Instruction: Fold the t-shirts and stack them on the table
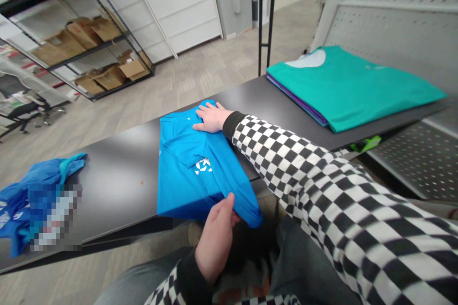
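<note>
A bright blue shirt (189, 162) with a small white print lies partly folded on the dark table (118, 171), its near end hanging over the table's front edge. My right hand (211, 118) lies flat on the shirt's far end, fingers stretched out and pressing the cloth down. My left hand (216, 236) is below the table edge, its thumb and fingers closed on the shirt's hanging near corner. Both arms wear black-and-white checked sleeves.
A stack of folded shirts, teal (350, 88) on top with purple beneath, sits at the table's right end. A crumpled blue garment (32, 200) lies at the left end. Metal shelving with cardboard boxes (82, 43) stands at the back left, and a pegboard panel (393, 14) at the right.
</note>
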The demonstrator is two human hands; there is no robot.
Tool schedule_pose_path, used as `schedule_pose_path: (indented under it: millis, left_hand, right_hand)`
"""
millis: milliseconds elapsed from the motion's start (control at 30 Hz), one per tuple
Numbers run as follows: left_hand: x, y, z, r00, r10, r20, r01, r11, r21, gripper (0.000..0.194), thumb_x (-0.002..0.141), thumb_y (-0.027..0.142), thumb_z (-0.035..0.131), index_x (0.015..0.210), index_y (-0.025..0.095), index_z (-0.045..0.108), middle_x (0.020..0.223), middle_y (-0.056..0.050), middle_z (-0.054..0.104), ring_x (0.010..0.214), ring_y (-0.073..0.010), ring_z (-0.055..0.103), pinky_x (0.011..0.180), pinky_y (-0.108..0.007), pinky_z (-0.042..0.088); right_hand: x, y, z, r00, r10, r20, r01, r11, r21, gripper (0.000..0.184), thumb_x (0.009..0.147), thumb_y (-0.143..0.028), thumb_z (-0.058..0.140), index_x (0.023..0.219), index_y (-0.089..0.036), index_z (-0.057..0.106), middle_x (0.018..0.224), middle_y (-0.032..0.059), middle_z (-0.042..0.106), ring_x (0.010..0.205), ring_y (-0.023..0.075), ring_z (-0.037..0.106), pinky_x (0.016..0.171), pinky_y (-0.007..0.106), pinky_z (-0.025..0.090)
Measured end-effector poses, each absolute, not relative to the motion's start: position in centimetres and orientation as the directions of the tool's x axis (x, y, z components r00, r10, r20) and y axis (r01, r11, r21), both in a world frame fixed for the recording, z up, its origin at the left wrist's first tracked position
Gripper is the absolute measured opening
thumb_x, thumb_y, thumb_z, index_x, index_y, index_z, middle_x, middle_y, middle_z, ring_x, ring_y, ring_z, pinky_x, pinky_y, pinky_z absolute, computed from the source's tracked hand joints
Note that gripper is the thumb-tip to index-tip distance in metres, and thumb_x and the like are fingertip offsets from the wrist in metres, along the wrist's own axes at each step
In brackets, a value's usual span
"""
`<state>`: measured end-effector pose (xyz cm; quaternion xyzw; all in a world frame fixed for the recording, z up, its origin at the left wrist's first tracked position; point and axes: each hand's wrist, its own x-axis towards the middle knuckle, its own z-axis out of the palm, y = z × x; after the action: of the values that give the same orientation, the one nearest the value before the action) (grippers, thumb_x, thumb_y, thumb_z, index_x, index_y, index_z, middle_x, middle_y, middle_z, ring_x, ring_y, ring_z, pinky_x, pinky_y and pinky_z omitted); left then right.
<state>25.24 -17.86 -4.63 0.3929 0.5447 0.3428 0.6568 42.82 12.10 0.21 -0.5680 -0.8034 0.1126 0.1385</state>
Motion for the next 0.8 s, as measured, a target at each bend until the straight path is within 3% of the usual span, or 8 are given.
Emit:
schedule_pose_path:
  millis: [100, 233, 433, 567, 700, 800]
  left_hand:
    - [24.0, -17.8, -4.9, 0.042, 0.938, -0.343, 0.149, 0.334, 0.931, 0.056, 0.090, 0.074, 0.085, 0.087, 0.019, 0.079, 0.085, -0.005, 0.074, 0.084, -0.0223, 0.066, 0.081, -0.032, 0.054]
    - [23.2, -17.5, -4.4, 0.106, 0.975, -0.197, 0.160, 0.179, 0.971, 0.053, 0.097, 0.069, 0.081, 0.083, 0.019, 0.072, 0.081, -0.002, 0.068, 0.079, -0.0181, 0.059, 0.076, -0.029, 0.048]
    - [24.1, -17.2, -4.0, 0.176, 0.956, -0.234, 0.052, 0.229, 0.972, 0.042, 0.096, 0.057, 0.087, 0.088, 0.018, 0.074, 0.083, 0.000, 0.070, 0.076, -0.0142, 0.056, 0.075, -0.025, 0.047]
    - [23.9, -17.2, -4.5, 0.013, 0.964, -0.267, -0.011, 0.267, 0.964, 0.050, 0.095, 0.057, 0.086, 0.073, 0.019, 0.062, 0.070, 0.003, 0.057, 0.068, -0.0129, 0.050, 0.068, -0.024, 0.044]
    - [23.5, -17.4, -5.3, -0.020, 0.946, -0.325, -0.166, 0.317, 0.934, 0.040, 0.095, 0.054, 0.085, 0.082, 0.019, 0.070, 0.077, 0.000, 0.063, 0.075, -0.0164, 0.059, 0.074, -0.027, 0.052]
    - [23.2, -17.8, -5.8, -0.014, 0.949, -0.315, -0.193, 0.307, 0.932, 0.040, 0.096, 0.054, 0.085, 0.082, 0.019, 0.072, 0.073, 0.002, 0.059, 0.071, -0.0153, 0.056, 0.069, -0.026, 0.051]
  right_hand:
    - [42.8, 12.2, 0.2, -0.313, 0.944, 0.101, 0.878, 0.329, -0.347, 0.084, 0.106, -0.068, 0.057, 0.169, -0.014, 0.055, 0.184, 0.0211, 0.040, 0.173, 0.0496, 0.029, 0.138, 0.080, 0.017]
    - [42.8, 12.1, 0.1, -0.321, 0.943, 0.094, 0.876, 0.333, -0.350, 0.084, 0.106, -0.068, 0.057, 0.170, -0.013, 0.054, 0.185, 0.0215, 0.039, 0.173, 0.0497, 0.028, 0.138, 0.080, 0.017]
    - [43.0, 12.0, 0.1, -0.330, 0.937, 0.118, 0.872, 0.350, -0.342, 0.080, 0.107, -0.067, 0.056, 0.166, -0.013, 0.056, 0.183, 0.0219, 0.043, 0.172, 0.0502, 0.030, 0.138, 0.080, 0.017]
    - [43.0, 12.0, 0.2, -0.332, 0.938, 0.100, 0.874, 0.345, -0.342, 0.080, 0.107, -0.069, 0.055, 0.167, -0.016, 0.055, 0.184, 0.0201, 0.040, 0.173, 0.0486, 0.028, 0.140, 0.077, 0.017]
    - [42.9, 11.9, 0.3, -0.321, 0.942, 0.097, 0.876, 0.334, -0.347, 0.080, 0.107, -0.068, 0.055, 0.168, -0.016, 0.055, 0.184, 0.0199, 0.040, 0.173, 0.0484, 0.028, 0.140, 0.077, 0.016]
    - [42.9, 11.8, 0.3, -0.327, 0.940, 0.096, 0.878, 0.339, -0.338, 0.081, 0.107, -0.068, 0.055, 0.169, -0.015, 0.054, 0.185, 0.0204, 0.039, 0.173, 0.0492, 0.028, 0.139, 0.078, 0.016]
